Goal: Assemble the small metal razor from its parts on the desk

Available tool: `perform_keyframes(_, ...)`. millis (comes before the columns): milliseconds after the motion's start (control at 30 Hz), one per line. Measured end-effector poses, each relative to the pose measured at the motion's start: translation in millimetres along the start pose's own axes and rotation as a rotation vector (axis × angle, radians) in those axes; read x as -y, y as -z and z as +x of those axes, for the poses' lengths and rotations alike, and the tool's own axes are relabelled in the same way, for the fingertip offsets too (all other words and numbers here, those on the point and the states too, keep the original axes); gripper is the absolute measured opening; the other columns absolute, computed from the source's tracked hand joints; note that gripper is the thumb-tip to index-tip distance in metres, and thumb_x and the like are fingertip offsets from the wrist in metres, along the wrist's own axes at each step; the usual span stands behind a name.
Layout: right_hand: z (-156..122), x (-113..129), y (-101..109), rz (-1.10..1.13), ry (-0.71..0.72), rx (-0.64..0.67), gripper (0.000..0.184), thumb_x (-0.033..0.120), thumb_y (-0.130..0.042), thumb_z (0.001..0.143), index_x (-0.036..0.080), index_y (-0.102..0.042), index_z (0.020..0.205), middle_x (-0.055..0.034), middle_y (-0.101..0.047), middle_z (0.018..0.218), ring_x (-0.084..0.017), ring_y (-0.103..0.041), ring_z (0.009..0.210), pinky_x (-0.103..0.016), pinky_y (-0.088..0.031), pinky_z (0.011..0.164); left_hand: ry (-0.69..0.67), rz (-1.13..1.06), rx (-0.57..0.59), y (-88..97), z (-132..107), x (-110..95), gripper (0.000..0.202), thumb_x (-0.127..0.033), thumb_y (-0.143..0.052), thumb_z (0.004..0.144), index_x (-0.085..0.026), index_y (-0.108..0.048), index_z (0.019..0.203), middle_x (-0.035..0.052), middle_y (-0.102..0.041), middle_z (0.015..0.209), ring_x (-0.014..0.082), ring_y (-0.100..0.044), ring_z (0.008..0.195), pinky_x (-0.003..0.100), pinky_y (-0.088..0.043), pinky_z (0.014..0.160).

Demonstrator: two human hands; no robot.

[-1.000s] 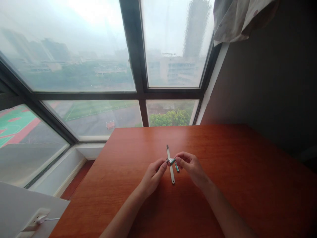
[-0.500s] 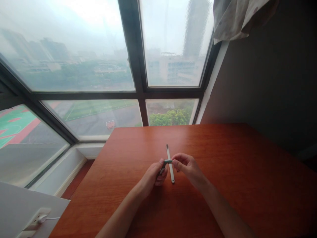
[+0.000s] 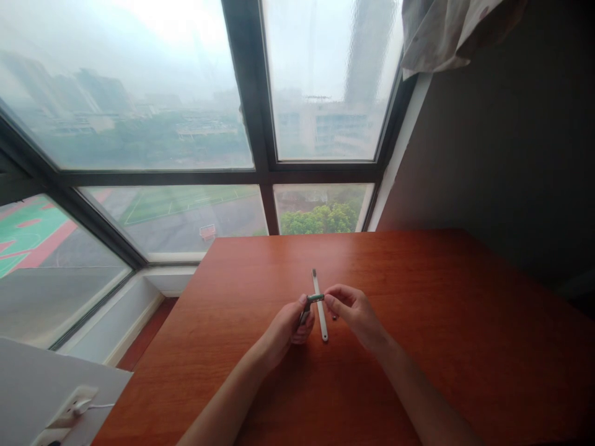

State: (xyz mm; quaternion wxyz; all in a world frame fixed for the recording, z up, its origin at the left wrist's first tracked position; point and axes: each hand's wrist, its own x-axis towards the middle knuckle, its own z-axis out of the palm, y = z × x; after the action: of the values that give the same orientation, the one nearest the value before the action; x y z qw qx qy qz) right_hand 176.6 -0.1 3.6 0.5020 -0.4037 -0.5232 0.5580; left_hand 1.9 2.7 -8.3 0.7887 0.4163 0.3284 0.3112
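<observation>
My left hand (image 3: 289,325) is closed around the handle of a small dark razor-like tool (image 3: 316,298), whose short greenish-grey head points right. The thumb presses near where head and handle meet, and the fingers hide most of the handle. With thumb and forefinger, my right hand (image 3: 352,310) pinches the head's right end. Beneath the tool, a white toothbrush (image 3: 323,327) lies on the table, its dark bristles (image 3: 314,272) toward the window. A tiny dark thing (image 3: 334,318) shows under my right fingers; I cannot make out what it is.
The reddish-brown wooden table (image 3: 223,384) reaches to the window frame (image 3: 186,178). At the lower left, a plug with a white cable sits in a wall socket (image 3: 74,409). A pale curtain (image 3: 437,37) hangs at the upper right, beside a dark wall (image 3: 502,148).
The tool's head has tilted slightly, showing more of its greenish side. My right fingers have shifted a little, and a tiny dark thing now shows below them. The toothbrush lies as before.
</observation>
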Motion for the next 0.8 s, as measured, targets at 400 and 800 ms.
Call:
perform_keyframes(400,-1.2,6.1,1.5,-0.136,0.110,0.044,0.033,0.042,-0.066,0.079,0.018,-0.065,0.101,-0.0033,-0.059,0.087,-0.012,-0.051,0.069,-0.022,-0.042,0.056,-0.279,0.295,-0.204,-3.1,-0.6,-5.9,0.045,-0.054,-0.047,0.086,-0.015,-0.049,0.063,-0.0036,-0.038,0.053,0.0088,-0.031,0.050,0.022,-0.024,0.048)
perform_keyframes(800,-1.8,1.3,7.1,-0.051,0.074,0.122,0.042,0.036,-0.071,0.076,0.017,-0.060,0.112,0.0018,-0.048,0.073,-0.011,-0.046,0.065,-0.023,-0.039,0.057,-0.283,0.396,-0.182,-3.1,-3.0,-7.8,0.046,-0.056,-0.047,0.085,-0.015,-0.049,0.063,-0.0025,-0.042,0.054,0.0088,-0.031,0.049,0.023,-0.021,0.046)
